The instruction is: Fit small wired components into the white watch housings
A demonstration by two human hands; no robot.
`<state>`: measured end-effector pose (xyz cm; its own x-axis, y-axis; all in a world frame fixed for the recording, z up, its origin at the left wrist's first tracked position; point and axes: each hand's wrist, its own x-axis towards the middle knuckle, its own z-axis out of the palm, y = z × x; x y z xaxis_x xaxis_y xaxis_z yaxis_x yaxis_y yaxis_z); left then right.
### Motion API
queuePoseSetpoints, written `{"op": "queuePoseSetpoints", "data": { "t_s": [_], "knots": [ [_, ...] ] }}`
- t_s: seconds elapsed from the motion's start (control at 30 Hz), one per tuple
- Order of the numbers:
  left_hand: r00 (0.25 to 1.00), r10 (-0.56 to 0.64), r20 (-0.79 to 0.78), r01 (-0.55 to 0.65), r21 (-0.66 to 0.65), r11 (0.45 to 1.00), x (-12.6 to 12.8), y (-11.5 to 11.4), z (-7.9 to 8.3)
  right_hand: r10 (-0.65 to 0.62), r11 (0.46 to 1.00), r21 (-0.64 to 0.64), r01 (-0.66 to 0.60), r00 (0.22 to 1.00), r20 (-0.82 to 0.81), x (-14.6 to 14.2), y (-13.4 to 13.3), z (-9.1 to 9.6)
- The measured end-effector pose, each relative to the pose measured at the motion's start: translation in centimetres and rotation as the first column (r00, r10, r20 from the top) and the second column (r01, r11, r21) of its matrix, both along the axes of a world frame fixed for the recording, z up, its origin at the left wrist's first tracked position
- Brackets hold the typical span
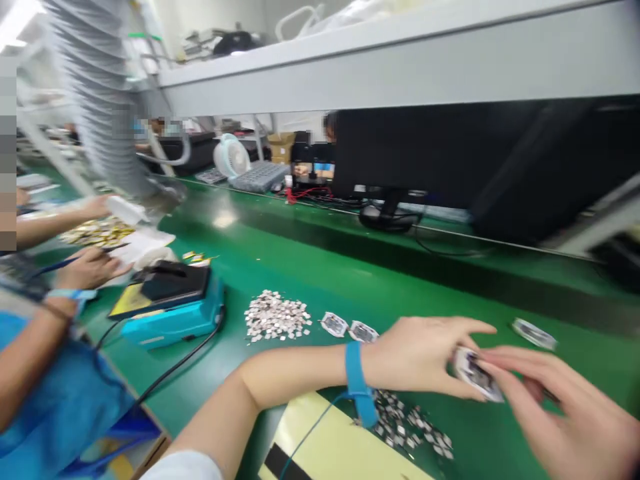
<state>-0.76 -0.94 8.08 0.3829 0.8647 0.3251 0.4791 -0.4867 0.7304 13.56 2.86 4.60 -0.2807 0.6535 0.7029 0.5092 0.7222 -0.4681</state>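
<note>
Holding spot: a white-framed part (475, 375), tilted above the green bench (300, 253), sits between the two hands.
Right hand (575, 400): thumb and fingertips brought together on the part's right side.
Left hand (410, 350): half open around the part's left end, index finger stretched above, thumb below; how firmly it grips, I cannot tell.
Wrist strap (356, 380): blue, on the left wrist.
Similar parts: one (534, 333) beyond the right hand; a pair (349, 328) behind the left wrist.
Loose pieces: a dark-and-silver scatter (413, 427) below the left hand, beside a yellow sheet (345, 443); a pale pile (277, 317) farther left.
Turquoise box (175, 323): left of that pile, near a co-worker's hand (90, 268).
Monitor (410, 153): dark, at the back.
</note>
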Motion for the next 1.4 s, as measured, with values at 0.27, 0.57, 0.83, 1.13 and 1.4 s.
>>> {"op": "queuePoseSetpoints", "data": {
  "t_s": [0.27,0.57,0.83,1.13,1.4],
  "knots": [
    [0.941,0.024,0.338,0.044,-0.193,0.980,0.3,-0.7,1.1,0.180,0.977,-0.108,-0.185,0.982,-0.052,2.2,-1.3,4.1],
    [0.935,0.032,0.354,0.040,-0.196,0.980,0.4,-0.8,1.0,0.197,0.968,-0.141,-0.210,0.975,-0.097,2.0,-1.6,3.6],
    [0.916,0.035,0.399,0.042,-0.183,0.982,0.3,-0.7,0.8,0.132,0.965,0.171,-0.198,0.932,0.336,3.3,-1.3,4.2],
    [0.952,0.075,0.297,0.000,-0.245,0.969,0.7,-0.8,0.9,-0.017,0.926,0.318,-0.202,0.820,0.572,2.8,-1.1,5.9],
    [0.960,0.075,0.269,0.005,-0.286,0.958,0.7,-0.8,0.7,0.075,0.831,0.335,-0.444,0.687,0.723,2.9,-1.0,7.0]
  ]
}}
